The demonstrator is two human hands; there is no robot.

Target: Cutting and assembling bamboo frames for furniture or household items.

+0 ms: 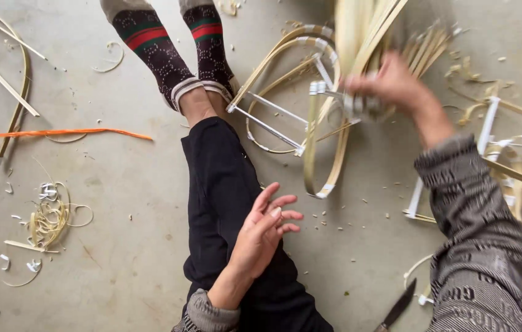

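While the left hand [267,227] rests open and empty on the trouser leg [224,203], the right hand [384,86] grips a bamboo strip frame [310,117] above the floor [119,246]; probably light, springy, best held at the taped joints.

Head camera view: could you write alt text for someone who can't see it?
Seen from above, a seated person's right hand grips a bundle of bamboo strips beside a bent-strip frame, while the left hand hovers open over black-trousered legs. Shavings and a knife lie on the concrete floor.
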